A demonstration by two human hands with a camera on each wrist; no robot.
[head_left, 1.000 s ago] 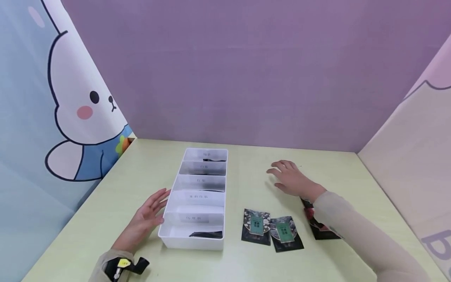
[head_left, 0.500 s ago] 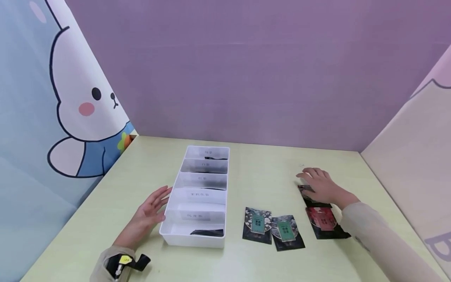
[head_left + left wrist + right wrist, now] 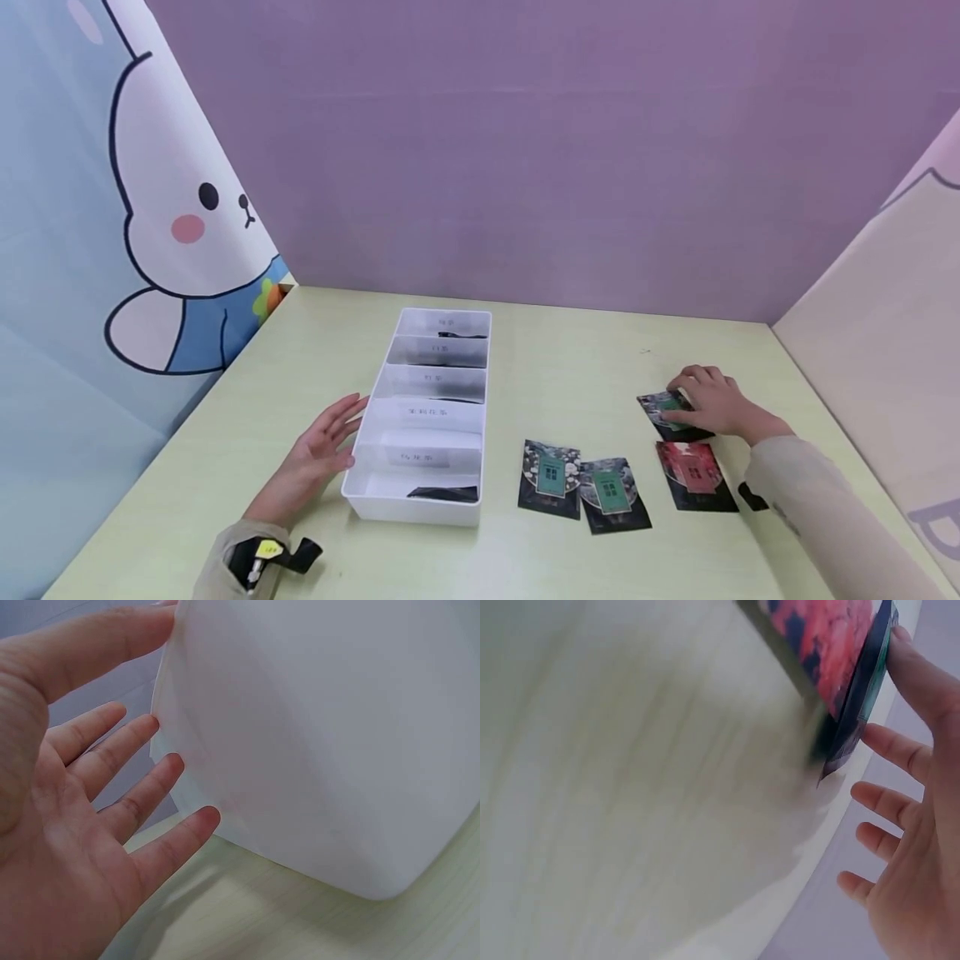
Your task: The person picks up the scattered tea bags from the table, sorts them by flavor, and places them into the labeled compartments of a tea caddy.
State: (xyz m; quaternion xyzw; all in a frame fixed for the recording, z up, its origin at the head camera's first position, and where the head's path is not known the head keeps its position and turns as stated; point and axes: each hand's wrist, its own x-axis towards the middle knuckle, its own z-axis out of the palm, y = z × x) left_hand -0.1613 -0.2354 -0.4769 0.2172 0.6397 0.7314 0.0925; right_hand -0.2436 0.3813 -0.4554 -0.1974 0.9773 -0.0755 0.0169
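A long white divided box [image 3: 411, 508] with labelled compartments stands left of centre. My left hand [image 3: 318, 454] is at its left side, fingers spread; in the left wrist view the thumb and fingertips touch or nearly touch the wall [image 3: 315, 750]. My right hand [image 3: 716, 404] is over a dark tea packet with a green label [image 3: 675, 408], which lies on the table at the right. Its thumb and index finger touch the packet [image 3: 855, 712] in the right wrist view, other fingers extended. A red tea packet [image 3: 693, 475] lies just in front of it.
Two more tea packets lie between box and right hand: one with white flowers [image 3: 550, 479], one with a green label [image 3: 611, 496], touching or nearly so. Dark packets [image 3: 444, 493] show inside some compartments. A purple wall [image 3: 510, 167] bounds the table's back.
My right hand has moved right and slightly down onto the far green-labelled packet, uncovering the red one. The left hand has stayed at the box. The view has shifted slightly.
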